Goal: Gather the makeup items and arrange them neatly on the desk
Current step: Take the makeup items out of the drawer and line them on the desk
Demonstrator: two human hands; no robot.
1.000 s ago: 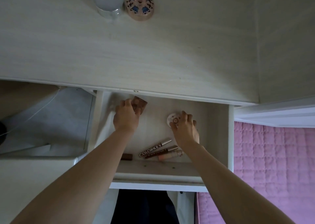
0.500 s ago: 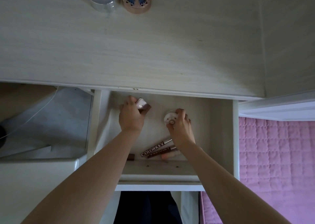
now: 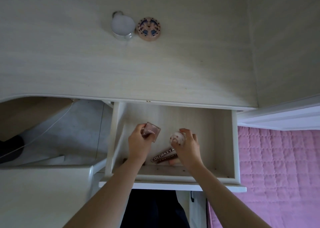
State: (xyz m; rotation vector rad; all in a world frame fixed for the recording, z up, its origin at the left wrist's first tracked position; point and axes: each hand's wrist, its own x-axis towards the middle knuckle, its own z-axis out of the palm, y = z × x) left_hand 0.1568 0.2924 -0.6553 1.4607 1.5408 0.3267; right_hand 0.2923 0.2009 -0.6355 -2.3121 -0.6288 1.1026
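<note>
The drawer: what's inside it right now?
Inside the drawer both hands hold compacts: left, square; right, round. COLORKEY tubes lie at its front, partly hidden by the right hand.

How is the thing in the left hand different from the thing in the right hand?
The brown compact in the left hand is square with flat sides and the word LEXINA on it; the white compact in the right hand is round with small dark spots. The brown one is dark, the white one pale. Both are small and gripped above the open drawer.
</note>
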